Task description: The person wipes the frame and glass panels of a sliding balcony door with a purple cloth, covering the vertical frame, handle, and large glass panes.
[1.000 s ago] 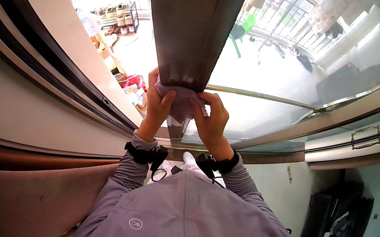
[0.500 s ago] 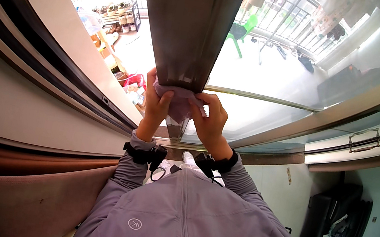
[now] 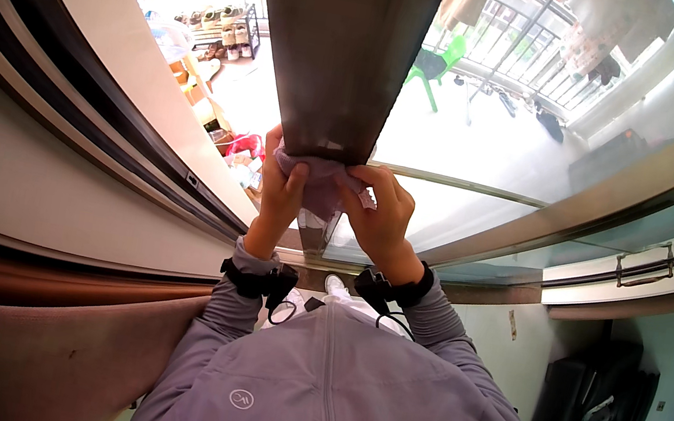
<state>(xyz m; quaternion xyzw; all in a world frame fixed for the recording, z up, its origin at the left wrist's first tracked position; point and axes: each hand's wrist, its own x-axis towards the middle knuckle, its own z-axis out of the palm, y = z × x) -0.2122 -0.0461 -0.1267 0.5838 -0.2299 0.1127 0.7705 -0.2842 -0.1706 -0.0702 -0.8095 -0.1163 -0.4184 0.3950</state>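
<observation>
From my end, the purple cloth lies across the near face of the dark post, btwn both hands. L hand has its thumb pressed on the cloth, fingers hooked round the post's L edge, tips mostly hidden. R hand pinches the R end, thumb close to index; can't tell what its other fingers touch.

Risks, as I judge them: cloth could bunch or slip out, b/c it's gripped mainly near its ends w/ a loose flap hanging in the middle. Fingers on the edges could get scraped or nipped if the post shifts; poss. it's part of a sliding door, can't confirm. The black wrist units could knock the post if the arms swing in.

Surface: post is dark brown, looks smooth, slightly shiny just above the cloth. Glass pane on its R, a bit hazy.

Room: bright balcony beyond, w/ railing, green chair seen thru the glass, loaded shoe rack on the L. This side: pale floor, bulky black item lower R, metal handle far R, soft pinkish panel lower L.
</observation>
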